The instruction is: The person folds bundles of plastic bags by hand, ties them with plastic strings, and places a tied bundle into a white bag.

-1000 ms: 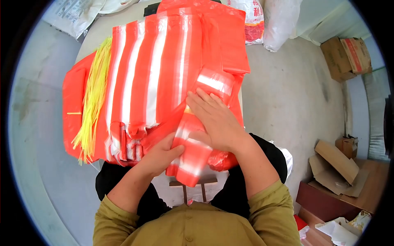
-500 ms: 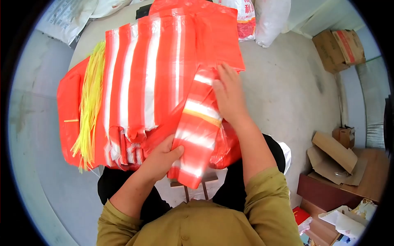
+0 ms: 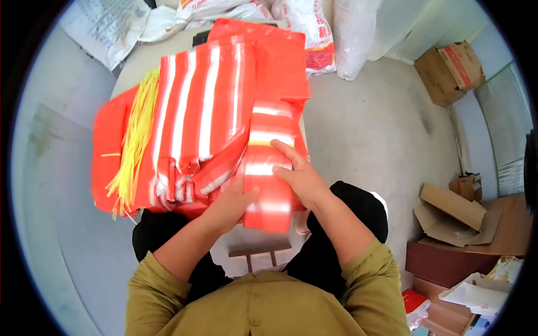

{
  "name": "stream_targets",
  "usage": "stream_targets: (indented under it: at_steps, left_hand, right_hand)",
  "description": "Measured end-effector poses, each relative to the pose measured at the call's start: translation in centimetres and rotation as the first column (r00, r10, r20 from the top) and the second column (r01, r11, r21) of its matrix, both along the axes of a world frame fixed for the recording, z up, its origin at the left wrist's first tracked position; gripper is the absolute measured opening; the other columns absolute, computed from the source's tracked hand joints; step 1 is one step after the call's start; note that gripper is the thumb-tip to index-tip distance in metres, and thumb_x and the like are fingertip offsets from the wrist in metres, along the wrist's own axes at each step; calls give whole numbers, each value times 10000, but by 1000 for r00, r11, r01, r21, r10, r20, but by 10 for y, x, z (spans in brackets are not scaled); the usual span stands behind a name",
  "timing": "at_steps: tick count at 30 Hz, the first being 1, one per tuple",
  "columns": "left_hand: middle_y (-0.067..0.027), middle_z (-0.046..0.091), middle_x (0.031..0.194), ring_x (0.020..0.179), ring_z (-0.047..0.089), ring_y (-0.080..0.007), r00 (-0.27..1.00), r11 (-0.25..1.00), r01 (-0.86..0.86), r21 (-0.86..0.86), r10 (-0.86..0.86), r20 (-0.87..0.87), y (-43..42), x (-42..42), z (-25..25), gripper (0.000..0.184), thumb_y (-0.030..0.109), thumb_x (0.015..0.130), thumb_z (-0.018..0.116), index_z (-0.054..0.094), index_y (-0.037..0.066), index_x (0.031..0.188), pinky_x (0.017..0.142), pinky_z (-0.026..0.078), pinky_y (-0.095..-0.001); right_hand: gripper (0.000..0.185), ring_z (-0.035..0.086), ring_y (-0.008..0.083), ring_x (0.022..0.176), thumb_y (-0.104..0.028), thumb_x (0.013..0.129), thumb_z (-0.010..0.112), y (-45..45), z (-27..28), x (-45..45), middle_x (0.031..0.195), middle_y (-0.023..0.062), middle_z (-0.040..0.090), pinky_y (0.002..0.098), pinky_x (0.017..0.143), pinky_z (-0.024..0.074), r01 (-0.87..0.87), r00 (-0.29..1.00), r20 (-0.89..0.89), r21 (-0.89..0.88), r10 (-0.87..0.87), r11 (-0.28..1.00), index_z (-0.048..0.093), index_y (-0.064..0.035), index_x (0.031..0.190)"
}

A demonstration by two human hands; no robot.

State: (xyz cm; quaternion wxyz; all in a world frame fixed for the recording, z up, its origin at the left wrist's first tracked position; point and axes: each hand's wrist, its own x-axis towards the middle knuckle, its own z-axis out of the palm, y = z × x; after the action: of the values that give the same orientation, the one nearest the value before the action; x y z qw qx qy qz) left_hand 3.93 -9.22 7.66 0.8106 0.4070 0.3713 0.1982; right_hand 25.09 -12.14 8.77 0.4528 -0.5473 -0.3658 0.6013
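A folded red-and-white striped plastic bundle [image 3: 268,176] with a thin yellow band across it lies lengthwise at the table's front edge. My left hand [image 3: 232,204] grips its lower left side, thumb on top. My right hand [image 3: 297,173] holds its right side, thumb and a finger on top near the yellow band. Left of it lies a stack of striped red-and-white plastic bags [image 3: 206,101], crumpled at the near end. Yellow strips [image 3: 136,137] lie in a long bunch left of the stack, over more red plastic [image 3: 107,151].
White printed sacks [image 3: 307,28] stand behind the table [image 3: 134,67]. A closed carton [image 3: 448,73] is at the far right. An opened carton [image 3: 454,215] rests on a brown box [image 3: 443,263] at the right. A small wooden frame [image 3: 260,250] shows between the knees.
The banded bundle has turned straighter. My right hand has come down from its far end to its right side, while my left hand stays at the lower left. The camera view has shifted.
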Motion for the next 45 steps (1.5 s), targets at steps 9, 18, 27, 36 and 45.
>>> stream_targets:
  at_steps: [9,18,27,36,45]
  left_hand:
    - [-165,718,1183,1133,691,-241,832,836,549,-12,-548,-88,-81,-22,2,518,354,1066,624,482,41,1453,1005,549,-394]
    - [-115,718,1103,1030,685,-204,859,879,470,-80,-476,-189,-115,-47,-34,554,442,1036,661,532,45,1399,940,538,-334]
    - [-119,694,996,992,710,-244,871,883,463,-80,-470,-143,-116,-9,-21,541,407,1043,654,524,22,1400,926,569,-374]
    - [-71,643,787,840,750,-265,874,875,481,-54,-483,-54,-113,20,-9,620,529,999,677,550,10,1313,825,585,-362]
    - [-47,654,768,708,746,-193,831,839,543,-7,-539,-138,-106,49,-6,486,444,986,732,596,-7,1102,587,491,-241]
  right_hand:
    - [645,506,214,1383,-55,902,680,-75,78,116,1545,114,536,335,1143,415,229,973,-41,320,-228,919,529,-29,1529]
    - [596,553,232,1336,-15,874,609,-320,-51,218,1458,127,601,347,1132,440,490,819,370,-55,-438,870,580,-28,1470]
    - [574,645,199,1143,26,885,605,-420,-200,173,1325,107,644,323,1002,537,565,824,255,-291,-506,772,586,-31,1456]
    - [577,654,255,1165,47,859,604,-428,-322,169,1333,152,637,355,988,568,628,777,386,-411,-498,661,623,-78,1422]
    - [553,654,253,1161,25,853,608,-406,-351,202,1309,144,654,342,978,562,700,707,425,-308,-565,644,654,-116,1387]
